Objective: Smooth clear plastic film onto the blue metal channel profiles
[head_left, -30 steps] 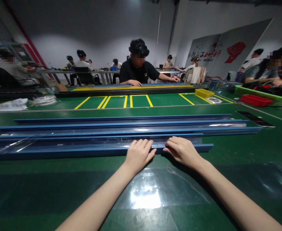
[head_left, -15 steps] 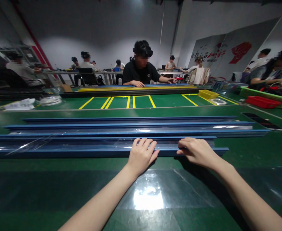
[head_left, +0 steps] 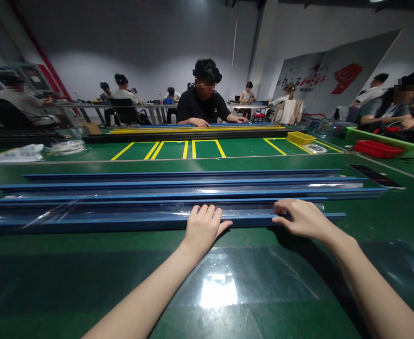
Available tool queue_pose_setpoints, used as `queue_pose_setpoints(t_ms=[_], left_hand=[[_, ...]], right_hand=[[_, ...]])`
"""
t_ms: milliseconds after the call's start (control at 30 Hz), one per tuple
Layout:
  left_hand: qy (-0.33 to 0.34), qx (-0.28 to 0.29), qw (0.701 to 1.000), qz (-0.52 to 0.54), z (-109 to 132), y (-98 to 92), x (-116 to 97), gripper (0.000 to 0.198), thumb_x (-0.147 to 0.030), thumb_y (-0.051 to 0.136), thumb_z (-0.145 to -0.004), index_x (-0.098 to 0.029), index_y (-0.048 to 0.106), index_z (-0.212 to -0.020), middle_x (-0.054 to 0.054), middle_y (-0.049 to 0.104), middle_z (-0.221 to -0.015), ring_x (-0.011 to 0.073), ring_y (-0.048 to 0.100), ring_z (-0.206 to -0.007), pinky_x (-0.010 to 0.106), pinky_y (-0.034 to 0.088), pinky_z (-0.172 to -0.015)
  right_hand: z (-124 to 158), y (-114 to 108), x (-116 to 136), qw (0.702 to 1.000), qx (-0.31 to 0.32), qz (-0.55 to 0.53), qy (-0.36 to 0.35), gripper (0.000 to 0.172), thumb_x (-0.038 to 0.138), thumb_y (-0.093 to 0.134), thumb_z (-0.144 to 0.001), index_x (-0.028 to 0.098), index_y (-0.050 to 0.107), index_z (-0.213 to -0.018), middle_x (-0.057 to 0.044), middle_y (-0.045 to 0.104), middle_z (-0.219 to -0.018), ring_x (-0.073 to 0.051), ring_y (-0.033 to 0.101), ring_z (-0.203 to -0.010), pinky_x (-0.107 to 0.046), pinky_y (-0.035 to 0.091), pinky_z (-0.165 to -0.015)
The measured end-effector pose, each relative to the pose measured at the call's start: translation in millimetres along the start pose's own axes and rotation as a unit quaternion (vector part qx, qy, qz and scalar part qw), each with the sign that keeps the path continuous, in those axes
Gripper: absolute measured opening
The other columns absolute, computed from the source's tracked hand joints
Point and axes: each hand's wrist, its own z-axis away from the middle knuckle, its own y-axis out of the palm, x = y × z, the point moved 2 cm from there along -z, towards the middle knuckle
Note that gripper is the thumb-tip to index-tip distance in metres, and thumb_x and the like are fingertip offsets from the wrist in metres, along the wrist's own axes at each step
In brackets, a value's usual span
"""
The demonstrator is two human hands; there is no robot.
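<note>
The nearest blue channel strip [head_left: 122, 226] lies lengthwise across the table, with clear plastic film [head_left: 157, 210] in its trough. My left hand [head_left: 202, 228] rests over the strip's front wall, fingers laid into the trough and thumb stretched out to the right. Farther right, my right hand [head_left: 300, 219] is bent around the strip near its right end, thumb in front and fingers over the trough. Its fingertips are partly hidden, so whether film is pinched too cannot be told. Behind lie more blue channel strips [head_left: 178, 184], parallel to the first.
A wide clear film sheet [head_left: 139, 278] lies on the green table before me. A phone [head_left: 376, 177] is at the right, beyond it a red tray [head_left: 378, 149] and a yellow tray [head_left: 300, 137]. Across the table sits a person in black [head_left: 203, 101] behind dark and yellow strips.
The nearest blue channel strip has slid to the right, and my right hand has moved right with it. My left hand stays in about the same place. The view has turned slightly.
</note>
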Motion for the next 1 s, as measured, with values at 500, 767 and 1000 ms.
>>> queue_pose_setpoints(t_ms=[500,767,1000], left_hand=[[0.0,-0.008,1.0,0.002,0,0.3,2,0.037,-0.049,0.042,-0.08,-0.018,0.052,-0.062,0.001,0.055,-0.056,0.0148,0.05,-0.057,0.029,0.028,-0.058],[0.002,-0.009,1.0,0.011,0,0.7,4,0.039,-0.05,0.04,-0.081,-0.017,0.051,-0.061,0.001,0.055,-0.055,0.0149,0.049,-0.057,0.028,0.027,-0.058],[-0.004,0.001,1.0,0.017,0,1.1,3,0.035,-0.048,0.041,-0.081,-0.017,0.053,-0.072,0.001,0.057,-0.064,0.0155,0.05,-0.063,0.029,0.027,-0.059]], right_hand=[[-4,8,11,0.999,-0.022,0.009,-0.036,0.04,0.055,0.037,-0.076,0.019,0.053,-0.07,-0.006,0.061,-0.073,-0.017,0.054,-0.066,-0.025,0.033,-0.057],[-6,10,9,0.999,-0.013,0.007,-0.034,0.041,0.057,0.035,-0.076,0.02,0.051,-0.069,-0.005,0.06,-0.072,-0.017,0.055,-0.067,-0.025,0.033,-0.057],[-3,6,13,0.999,-0.014,0.004,-0.042,0.035,0.051,0.036,-0.078,0.019,0.051,-0.073,-0.005,0.059,-0.076,-0.017,0.054,-0.07,-0.026,0.034,-0.059]])
